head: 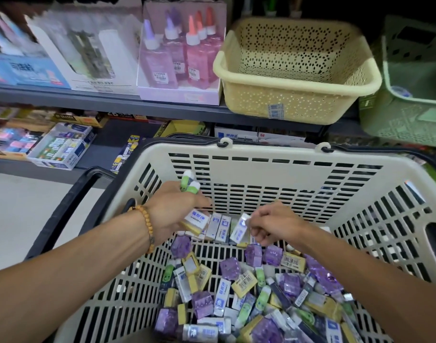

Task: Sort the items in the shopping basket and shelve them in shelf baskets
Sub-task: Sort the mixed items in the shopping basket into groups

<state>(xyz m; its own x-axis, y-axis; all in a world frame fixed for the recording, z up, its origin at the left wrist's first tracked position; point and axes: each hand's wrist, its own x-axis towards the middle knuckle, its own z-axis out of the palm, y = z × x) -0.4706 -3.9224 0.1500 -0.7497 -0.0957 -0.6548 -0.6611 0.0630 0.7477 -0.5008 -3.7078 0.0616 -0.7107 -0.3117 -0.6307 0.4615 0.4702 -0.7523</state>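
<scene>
Hands inside the cream slotted plastic shopping basket (273, 169), left hand (173, 214) grasping green-and-white erasers (190, 182) and a blue-and-white boxed eraser (195, 220), right hand (273, 225) pinching another white eraser (240, 227), empty cream perforated shelf basket (296, 70) waited above.

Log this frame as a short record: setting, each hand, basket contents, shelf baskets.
setting: shop aisle, shopping basket below shelf
left hand: grips green erasers and a white eraser
right hand: pinches another white eraser
basket contents: mixed purple, yellow, white, green erasers
shelf baskets: cream basket, no items visible inside; green basket beside it
</scene>
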